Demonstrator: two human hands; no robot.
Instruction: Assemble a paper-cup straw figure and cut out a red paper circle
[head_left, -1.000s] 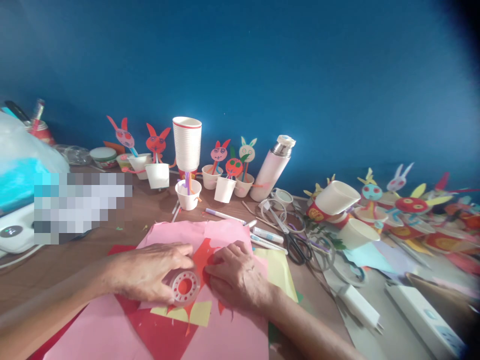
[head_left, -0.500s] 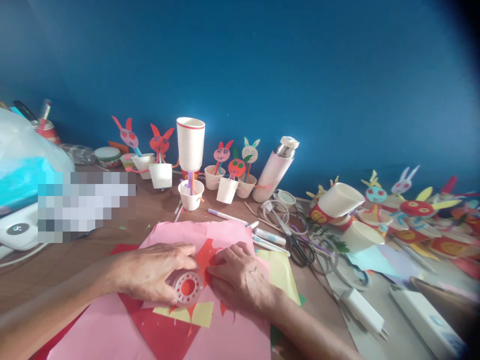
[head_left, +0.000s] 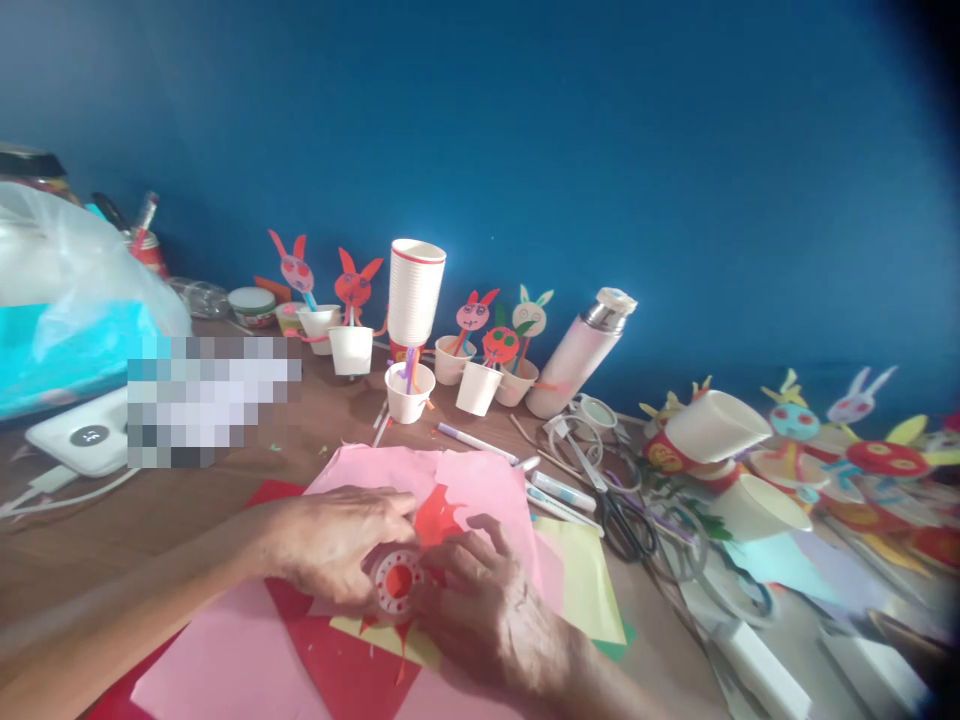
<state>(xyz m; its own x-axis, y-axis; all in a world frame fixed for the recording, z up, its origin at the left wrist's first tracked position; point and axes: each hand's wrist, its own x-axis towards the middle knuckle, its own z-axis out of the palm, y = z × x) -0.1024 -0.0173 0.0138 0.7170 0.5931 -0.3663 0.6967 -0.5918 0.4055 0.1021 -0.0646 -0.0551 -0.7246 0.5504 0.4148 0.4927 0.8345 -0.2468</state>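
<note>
A roll of clear tape (head_left: 383, 584) with a white holed core lies over orange paper scraps (head_left: 439, 513) on pink paper. My left hand (head_left: 341, 540) curves round the roll's left side, thumb below and fingers above. From the right, my right hand (head_left: 495, 600) reaches the roll's right edge with bent fingers, the index finger raised; its fingertips are partly hidden. Beneath the hands are stacked pink paper (head_left: 225, 660), red paper (head_left: 330, 650) and a piece of yellow paper (head_left: 360, 640).
Paper cups with rabbit faces (head_left: 352, 350) line the back, beside a cup stack (head_left: 417, 290) and a white flask (head_left: 577, 360). Scissors (head_left: 626, 525), pens (head_left: 562, 490) and cables lie to the right, near more cups (head_left: 757, 505). A plastic bag (head_left: 75, 280) and white device (head_left: 79, 430) are at left.
The view has shifted, so the scene sits further right. My right hand has moved from the orange paper down to the tape roll's edge. My left hand stays at the roll.
</note>
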